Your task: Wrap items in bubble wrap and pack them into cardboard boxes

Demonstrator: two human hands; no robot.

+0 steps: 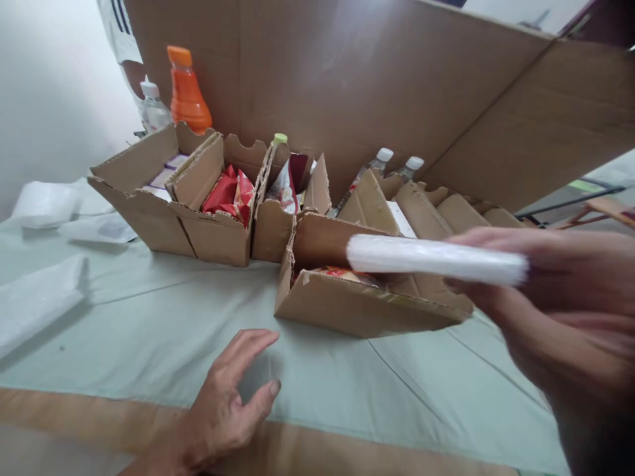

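My right hand [560, 311] is raised at the right, blurred, with its fingers closed on a flat white packet [436, 259] held level over an open cardboard box [347, 307]. That box has a red-and-yellow pack inside. My left hand [233, 403] rests near the table's front edge, fingers spread and holding nothing, on the pale green cloth [163, 317].
A row of small cardboard boxes [198, 225] stands behind, with red snack packs [229, 193] and white items in them. An orange bottle [186, 89] and clear bottles [380, 162] stand by a big cardboard sheet [397, 86]. White packets [34, 297] lie at the left.
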